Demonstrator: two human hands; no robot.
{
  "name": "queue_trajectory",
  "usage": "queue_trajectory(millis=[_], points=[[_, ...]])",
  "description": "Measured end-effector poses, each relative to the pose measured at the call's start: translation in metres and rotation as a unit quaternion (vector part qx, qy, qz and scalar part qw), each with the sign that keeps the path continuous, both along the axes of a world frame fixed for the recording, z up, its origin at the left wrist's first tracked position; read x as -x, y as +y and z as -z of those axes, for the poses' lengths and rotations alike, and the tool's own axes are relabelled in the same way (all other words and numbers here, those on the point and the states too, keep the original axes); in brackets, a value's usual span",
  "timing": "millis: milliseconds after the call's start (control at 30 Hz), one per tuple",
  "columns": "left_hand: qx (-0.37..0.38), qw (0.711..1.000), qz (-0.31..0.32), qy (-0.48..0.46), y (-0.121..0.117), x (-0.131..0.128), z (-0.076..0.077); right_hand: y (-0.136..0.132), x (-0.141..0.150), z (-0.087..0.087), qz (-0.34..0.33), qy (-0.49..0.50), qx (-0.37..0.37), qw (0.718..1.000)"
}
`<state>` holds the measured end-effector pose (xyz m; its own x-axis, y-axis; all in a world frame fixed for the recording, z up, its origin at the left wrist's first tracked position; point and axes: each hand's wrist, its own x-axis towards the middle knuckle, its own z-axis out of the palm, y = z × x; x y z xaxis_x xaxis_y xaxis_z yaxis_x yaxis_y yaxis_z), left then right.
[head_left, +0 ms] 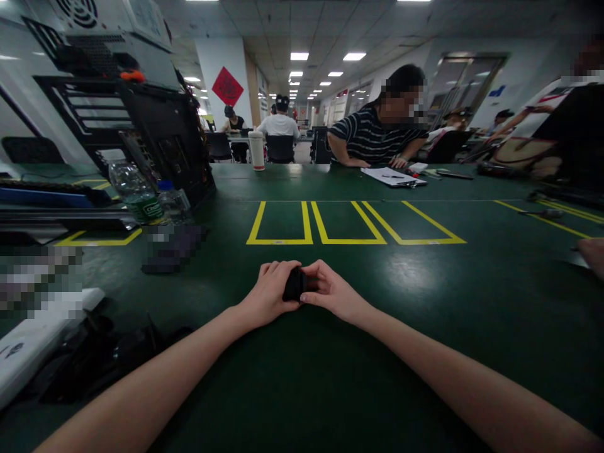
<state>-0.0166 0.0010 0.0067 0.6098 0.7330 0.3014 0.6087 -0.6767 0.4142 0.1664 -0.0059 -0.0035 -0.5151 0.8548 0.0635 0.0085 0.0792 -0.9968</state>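
A small black block-like object point(294, 285) is between my two hands, low over the dark green table point(330, 384). My left hand point(270, 289) wraps round its left side, with the thumb underneath. From the right, my right hand point(330, 290) pinches its right edge between thumb and fingertips. The fingers cover much of the object, so its exact kind cannot be made out. Beyond my hands, yellow tape outlines point(349, 241) mark three bays on the tabletop.
At left stand a black computer case point(165, 138), a clear bottle point(134, 189) and a second blue-capped bottle point(172, 202). A white cup point(257, 151) is at the far edge. Across the table a person in a striped shirt point(372, 129) leans near a clipboard point(392, 177). A screwdriver point(542, 213) lies right.
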Motion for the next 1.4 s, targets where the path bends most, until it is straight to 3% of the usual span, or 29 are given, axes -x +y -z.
queue_trajectory(millis=[300,600,933,1200,1400], points=[[0.005,1.0,0.006,-0.004,-0.001,-0.002,-0.002,0.0,0.002,0.001,0.046,-0.016,-0.004,0.999],[0.005,1.0,0.005,-0.004,-0.001,0.0,-0.002,-0.003,-0.001,-0.003,0.007,-0.007,-0.01,1.0],[-0.029,0.999,-0.006,-0.025,0.006,-0.003,0.012,-0.003,0.004,-0.003,0.054,-0.028,-0.01,0.998],[-0.021,1.0,0.002,-0.007,0.004,-0.001,0.008,-0.004,0.0,-0.001,0.01,-0.007,-0.018,1.0],[-0.018,1.0,-0.007,-0.022,0.004,-0.003,0.009,-0.004,0.003,-0.004,0.044,-0.009,-0.025,0.999]])
